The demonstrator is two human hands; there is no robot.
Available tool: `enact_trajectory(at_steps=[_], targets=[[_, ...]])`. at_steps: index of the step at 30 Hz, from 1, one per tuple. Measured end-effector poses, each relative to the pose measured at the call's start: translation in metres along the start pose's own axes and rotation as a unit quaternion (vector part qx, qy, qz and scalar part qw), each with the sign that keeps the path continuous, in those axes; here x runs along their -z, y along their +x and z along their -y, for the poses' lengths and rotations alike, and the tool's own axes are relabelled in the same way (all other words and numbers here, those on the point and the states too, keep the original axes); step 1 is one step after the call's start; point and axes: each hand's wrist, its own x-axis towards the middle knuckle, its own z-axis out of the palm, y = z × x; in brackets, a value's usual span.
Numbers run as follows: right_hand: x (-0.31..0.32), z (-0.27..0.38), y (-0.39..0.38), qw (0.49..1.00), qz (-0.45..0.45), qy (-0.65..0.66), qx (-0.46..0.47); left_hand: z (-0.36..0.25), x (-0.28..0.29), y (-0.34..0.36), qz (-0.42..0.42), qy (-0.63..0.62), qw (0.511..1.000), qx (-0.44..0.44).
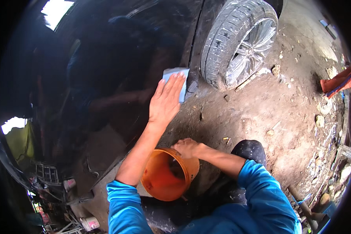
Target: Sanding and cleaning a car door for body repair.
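My left hand lies with its fingers stretched out over a folded light blue sheet, pressing it against the lower edge of a glossy black car panel. Whether the sheet is sandpaper or cloth cannot be told. Below it, my right hand is closed on the rim of an orange bucket. The bucket is tilted, its mouth turned toward the car. Its inside looks orange-red, and any liquid in it is hard to make out. The right fingertips are partly hidden.
A dusty car wheel with a silver rim stands just beyond the panel's edge. Dirt ground with stones spreads to the right. A red cloth hangs at the far right. A small pale bucket sits at the lower left.
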Motion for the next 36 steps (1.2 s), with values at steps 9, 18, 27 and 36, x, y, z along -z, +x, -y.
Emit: enact_trajectory(at_steps=[9,18,27,36], targets=[[0.016,0.008,-0.017,0.999,-0.026,0.010,0.024,0.010,-0.022,-0.130,0.139,-0.075,0.982,0.108],[0.010,0.006,-0.012,0.998,-0.049,0.029,0.003,0.031,0.014,-0.016,0.062,-0.031,0.998,-0.004],[-0.003,-0.008,-0.005,0.998,0.049,-0.039,-0.027,0.022,-0.014,-0.088,0.109,-0.011,0.994,-0.021],[-0.004,0.005,-0.010,1.000,-0.005,-0.002,-0.003,0.069,-0.032,-0.285,0.198,-0.056,0.978,0.037]])
